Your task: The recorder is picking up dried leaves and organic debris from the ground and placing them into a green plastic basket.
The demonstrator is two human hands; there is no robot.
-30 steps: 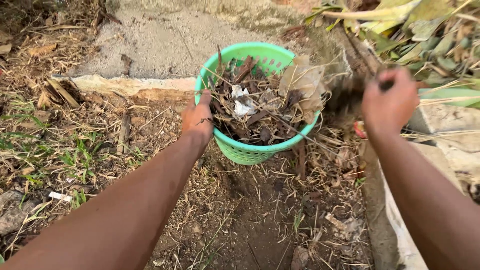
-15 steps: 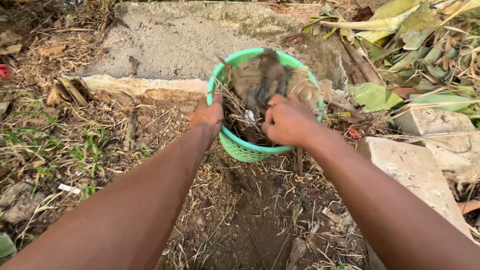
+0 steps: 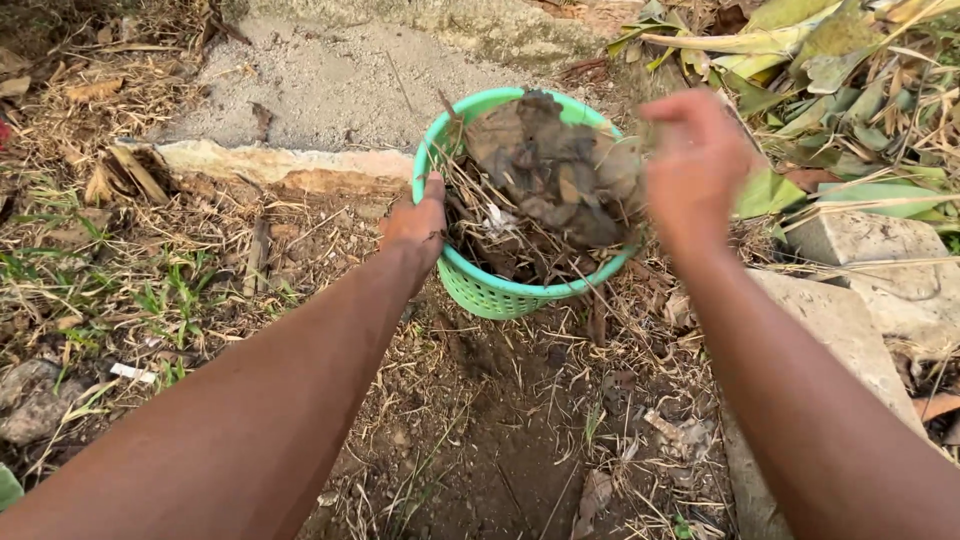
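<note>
A green plastic basket (image 3: pixel 497 291) stands on bare dirt, heaped with dry brown leaves, twigs and a scrap of white paper (image 3: pixel 548 175). My left hand (image 3: pixel 418 225) grips the basket's left rim, thumb over the edge. My right hand (image 3: pixel 697 160) hovers at the basket's right side, just off the rim, blurred by motion, fingers loosely curled; nothing shows in it.
A concrete slab (image 3: pixel 300 90) lies behind the basket. Cut green and yellow leaves (image 3: pixel 840 90) are piled at the upper right. A pale stone block (image 3: pixel 870 270) lies to the right. Dry grass and straw (image 3: pixel 120 260) cover the ground at left.
My right hand came from the leaf pile to the basket, pressed onto the debris, and has now drawn back to the right. A large dark clump now tops the basket.
</note>
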